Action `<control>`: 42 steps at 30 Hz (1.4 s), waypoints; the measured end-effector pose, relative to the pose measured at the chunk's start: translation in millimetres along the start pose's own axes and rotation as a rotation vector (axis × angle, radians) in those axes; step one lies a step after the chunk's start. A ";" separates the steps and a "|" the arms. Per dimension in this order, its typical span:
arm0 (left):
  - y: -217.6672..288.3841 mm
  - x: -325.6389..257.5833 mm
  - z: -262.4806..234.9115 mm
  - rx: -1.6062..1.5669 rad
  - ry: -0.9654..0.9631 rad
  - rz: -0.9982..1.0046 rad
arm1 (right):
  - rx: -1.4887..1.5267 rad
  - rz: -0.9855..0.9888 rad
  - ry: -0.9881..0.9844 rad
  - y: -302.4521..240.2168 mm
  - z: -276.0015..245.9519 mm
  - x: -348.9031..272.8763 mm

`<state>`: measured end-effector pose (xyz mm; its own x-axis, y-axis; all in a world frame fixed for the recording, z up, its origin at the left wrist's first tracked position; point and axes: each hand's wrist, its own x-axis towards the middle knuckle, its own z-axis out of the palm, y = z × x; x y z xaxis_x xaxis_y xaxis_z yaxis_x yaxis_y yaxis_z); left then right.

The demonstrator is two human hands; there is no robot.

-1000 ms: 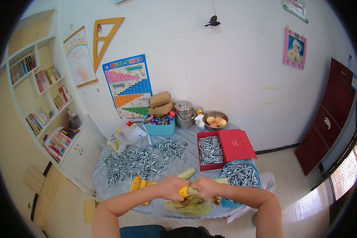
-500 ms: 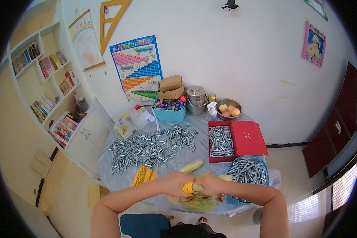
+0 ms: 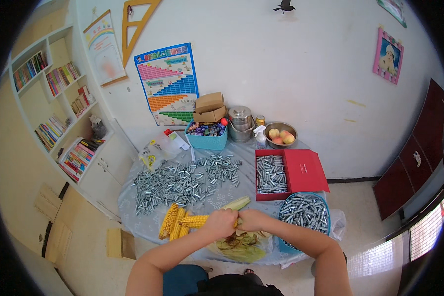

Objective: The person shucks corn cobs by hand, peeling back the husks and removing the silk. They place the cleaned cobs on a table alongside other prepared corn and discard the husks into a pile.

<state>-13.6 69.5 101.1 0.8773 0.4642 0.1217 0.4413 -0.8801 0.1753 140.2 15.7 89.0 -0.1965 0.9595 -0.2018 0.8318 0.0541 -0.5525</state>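
An ear of corn (image 3: 195, 221), yellow and bare of husk, points left out of my left hand (image 3: 221, 223), whose fingers are wrapped round it. My right hand (image 3: 253, 220) is closed right beside it at the ear's stem end, which the fingers mostly hide. Several husked corn cobs (image 3: 169, 222) lie side by side to the left, by the table's near edge. Just beyond my hands rests an ear still in its pale green husk (image 3: 238, 203). Below my hands is a heap of peeled husks (image 3: 240, 248) with brown silk.
Small silver metal cylinders (image 3: 167, 185) spread over the covered table; more fill a red box (image 3: 306, 170) and a blue basket (image 3: 327, 209). At the back stand a turquoise basket (image 3: 206, 142), a metal pot (image 3: 241, 130), a spray bottle (image 3: 260, 140) and a bowl of peaches (image 3: 294, 134).
The ear has swung so its yellow length now points left from my left hand. Both hands have shifted slightly up, and the right has drawn a little left.
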 end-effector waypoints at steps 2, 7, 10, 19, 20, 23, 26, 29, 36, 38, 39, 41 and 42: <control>2.5 1.7 -10.9 -0.024 -0.023 -0.013 | 0.014 0.014 0.090 -0.5 6.4 -0.6; 2.5 1.7 -29.1 -0.071 -0.100 0.040 | 0.001 -0.026 0.280 -9.7 18.0 -12.3; -4.7 -7.0 -36.6 -0.097 -0.197 0.166 | -0.131 -0.090 0.122 -26.9 7.9 -25.3; -13.2 -5.9 -52.1 -0.028 -0.380 0.462 | -0.293 -0.524 0.024 -7.9 15.0 -15.6; -14.5 -3.4 -52.9 -0.012 -0.388 0.470 | -0.301 -0.536 0.029 -7.6 12.7 -15.3; -17.1 2.2 -57.5 0.007 -0.418 0.516 | -0.313 -0.595 0.043 -6.3 4.7 -12.3; -17.7 6.9 -64.3 0.031 -0.447 0.552 | -0.301 -0.666 0.088 0.0 7.3 -6.9; -23.3 9.2 -62.6 0.007 -0.409 0.603 | -0.279 -0.717 0.152 2.1 6.4 -4.8; -30.4 8.4 -74.2 -0.266 -0.118 0.686 | -0.145 -0.814 0.297 -1.2 -7.6 -7.2; -32.3 5.5 -71.4 -0.288 -0.047 0.594 | -0.075 -0.803 0.372 -3.1 -10.0 -6.9; -33.0 4.4 -69.8 -0.298 -0.012 0.547 | -0.033 -0.804 0.415 -4.1 -11.6 -6.0; -34.6 3.0 -66.0 -0.353 0.005 0.497 | 0.029 -0.802 0.492 -6.0 -8.6 -6.1; -35.2 2.5 -63.5 -0.381 0.014 0.472 | 0.048 -0.801 0.526 -6.0 -5.8 -5.6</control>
<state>-38.9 108.0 157.2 0.9583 0.0360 0.2834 -0.0954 -0.8948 0.4362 139.3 11.6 98.2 -0.4296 0.6442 0.6328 0.5270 0.7479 -0.4036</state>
